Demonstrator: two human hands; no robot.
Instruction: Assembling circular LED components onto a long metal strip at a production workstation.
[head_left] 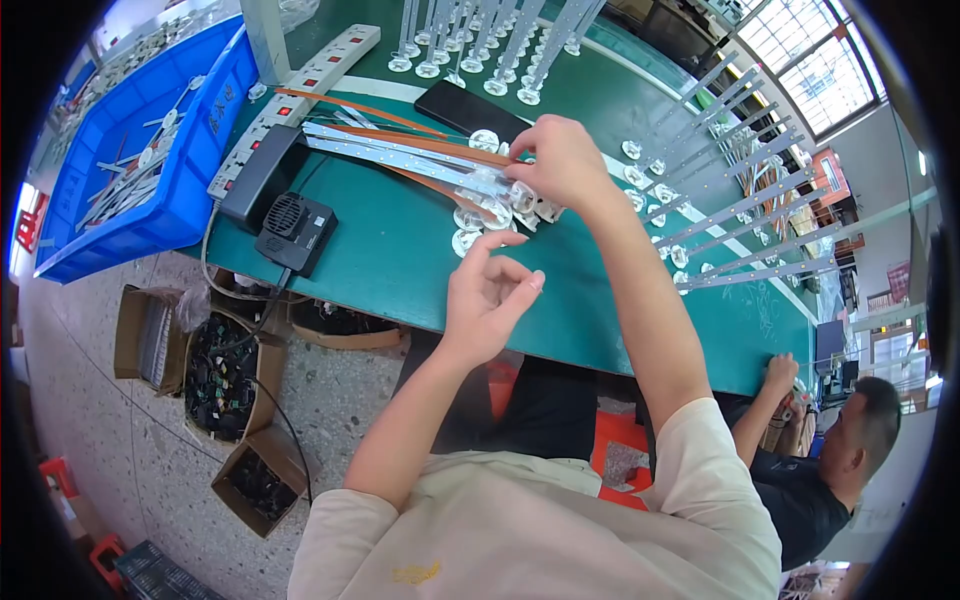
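Note:
A bundle of white LED strips (400, 150) with round clear plastic bases (490, 207) lies across the green table in front of me, with orange-brown strips (420, 178) among them. My right hand (565, 165) is closed at the near end of the bundle, its thumb and fingers pinching a strip beside the bases. Its fingertips partly hide what they grip. Just below the bases, my left hand (488, 305) hovers palm up with loosely curled fingers and the thumb apart, holding nothing.
Beyond the bundle lie a black phone (470, 110) and a white power strip (300, 95). A black adapter (296, 233) sits left. Upright LED strips (745, 225) line the right. A blue bin (190, 190) holds loose strips. A co-worker (820, 470) sits at right.

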